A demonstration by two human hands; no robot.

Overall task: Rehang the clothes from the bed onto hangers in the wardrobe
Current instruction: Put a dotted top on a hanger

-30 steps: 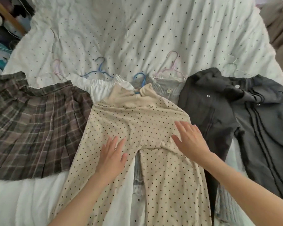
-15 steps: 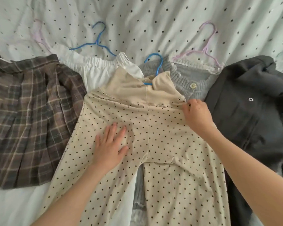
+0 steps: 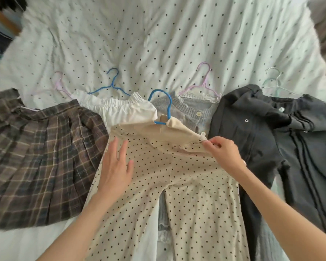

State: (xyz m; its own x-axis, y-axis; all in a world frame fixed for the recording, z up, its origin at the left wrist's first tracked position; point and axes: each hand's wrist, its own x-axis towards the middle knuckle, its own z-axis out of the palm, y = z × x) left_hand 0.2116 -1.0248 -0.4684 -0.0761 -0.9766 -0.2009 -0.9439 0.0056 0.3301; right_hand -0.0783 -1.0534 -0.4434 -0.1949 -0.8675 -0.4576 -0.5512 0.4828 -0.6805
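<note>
The spotted trousers (image 3: 158, 176) lie on the bed (image 3: 158, 34), long axis running from the blue hanger (image 3: 161, 106) toward the person. Right hand (image 3: 222, 153) pinches the waistband corner right of the hanger; left hand (image 3: 115, 164) presses flat, fingers straight, left of it.

No legible text or labels

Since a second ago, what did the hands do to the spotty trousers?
The right hand slid from lying flat on the spotty trousers up to the waistband's right corner and pinched it, lifting the edge. The left hand stayed flat on the trousers. The blue hanger and the other clothes stayed put.
</note>
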